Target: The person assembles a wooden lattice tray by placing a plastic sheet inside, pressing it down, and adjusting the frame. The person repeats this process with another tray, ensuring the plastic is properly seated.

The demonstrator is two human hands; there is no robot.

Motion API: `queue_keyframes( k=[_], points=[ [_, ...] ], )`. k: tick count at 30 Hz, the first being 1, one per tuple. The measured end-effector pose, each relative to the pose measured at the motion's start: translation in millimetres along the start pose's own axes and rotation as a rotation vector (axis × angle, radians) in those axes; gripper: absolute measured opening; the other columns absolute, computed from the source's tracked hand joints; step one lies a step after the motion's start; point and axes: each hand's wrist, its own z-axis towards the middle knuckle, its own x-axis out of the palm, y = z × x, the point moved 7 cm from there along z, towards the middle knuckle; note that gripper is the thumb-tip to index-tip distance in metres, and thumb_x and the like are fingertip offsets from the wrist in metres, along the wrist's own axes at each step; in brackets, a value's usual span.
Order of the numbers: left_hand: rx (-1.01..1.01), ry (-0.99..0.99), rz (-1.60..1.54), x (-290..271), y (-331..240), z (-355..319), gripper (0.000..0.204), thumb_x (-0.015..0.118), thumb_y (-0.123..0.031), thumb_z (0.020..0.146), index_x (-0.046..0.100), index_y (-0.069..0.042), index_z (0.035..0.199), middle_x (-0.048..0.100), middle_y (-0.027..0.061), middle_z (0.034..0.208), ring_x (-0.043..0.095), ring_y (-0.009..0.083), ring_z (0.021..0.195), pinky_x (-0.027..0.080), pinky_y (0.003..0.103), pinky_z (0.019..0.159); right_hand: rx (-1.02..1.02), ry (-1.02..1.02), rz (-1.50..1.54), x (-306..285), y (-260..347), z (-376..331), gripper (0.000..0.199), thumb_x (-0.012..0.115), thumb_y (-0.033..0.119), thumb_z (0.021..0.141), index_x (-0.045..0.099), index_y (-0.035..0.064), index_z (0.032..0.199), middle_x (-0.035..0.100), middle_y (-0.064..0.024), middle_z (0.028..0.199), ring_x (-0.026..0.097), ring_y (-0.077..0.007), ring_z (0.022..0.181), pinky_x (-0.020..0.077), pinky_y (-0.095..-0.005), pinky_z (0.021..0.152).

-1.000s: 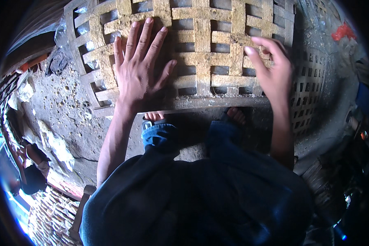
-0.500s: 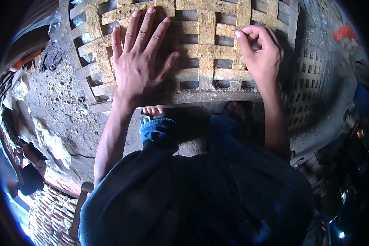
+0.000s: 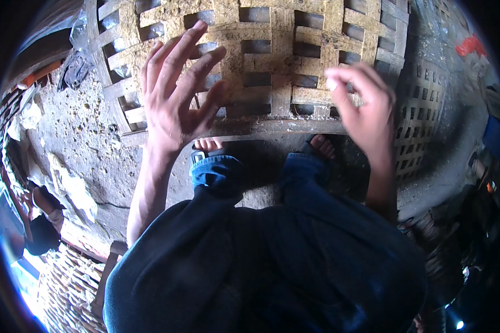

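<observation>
While the left hand (image 3: 175,102) spreads its fingers wide and slightly bent over the near-left part of a woven bamboo lattice panel (image 3: 282,33), its palm faces down and shows nothing gripped. Whether its fingertips touch the slats is hard to tell. The right hand (image 3: 369,105), blurred, curves thumb and forefinger toward each other into a narrow ring above the panel's near-right part; I cannot tell whether anything thin sits between the tips. Its other fingers are mostly hidden behind the forefinger.

The panel lies in front of the person, its far edge cut off by the top of the view. Flat, broad slats cross over and under, leaving roughly rectangular gaps; their surface is yellowish, stained and rough, greyer along the frame. Below its near edge show bare toes and the rolled cuffs of blue denim trousers (image 3: 214,166).

To the right, partly in shadow, is a second lattice panel (image 3: 419,116) with smaller openings. Farther out lie crinkled red plastic (image 3: 471,45), a gritty, crumb-strewn floor (image 3: 105,161) and rumpled whitish sheeting (image 3: 75,191). At the left rim, another person (image 3: 41,233) appears, distorted and partly cut off.
</observation>
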Motion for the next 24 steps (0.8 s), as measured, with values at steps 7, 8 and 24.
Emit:
queue_keyframes(
  k=[7, 8, 24],
  points=[
    [-0.177, -0.009, -0.104, 3.3, -11.7, -32.3, 0.036, 0.077, -0.015, 0.081, 0.073, -0.013, 0.117, 0.062, 0.0103, 0.142, 0.057, 0.0327, 0.126, 0.044, 0.047, 0.106, 0.177, 0.256, -0.071, 46.8, 8.3, -39.9, 0.023, 0.081, 0.025, 0.084, 0.076, 0.0054, 0.095, 0.072, -0.013, 0.094, 0.07, -0.033, 0.086, 0.0546, -0.0424, 0.078],
    [-0.168, 0.01, -0.098, 8.2, -13.7, -37.2, 0.035, 0.077, -0.016, 0.081, 0.074, -0.013, 0.116, 0.062, 0.0103, 0.142, 0.058, 0.0325, 0.126, 0.043, 0.048, 0.107, 0.21, 0.269, -0.084, 49.0, 6.0, -39.4, 0.024, 0.081, 0.026, 0.084, 0.076, 0.0058, 0.094, 0.072, -0.013, 0.094, 0.07, -0.033, 0.086, 0.0545, -0.0422, 0.078],
    [-0.163, 0.091, -0.042, 20.6, -23.7, -40.3, 0.031, 0.08, -0.014, 0.077, 0.076, -0.021, 0.107, 0.066, 0.0031, 0.134, 0.059, 0.0251, 0.125, 0.036, 0.052, 0.112, 0.384, 0.271, 0.08, 66.7, -3.0, -43.7, 0.021, 0.082, 0.024, 0.084, 0.077, 0.0037, 0.088, 0.071, -0.0113, 0.078, 0.07, -0.0275, 0.07, 0.0517, -0.0366, 0.065]
  ],
)
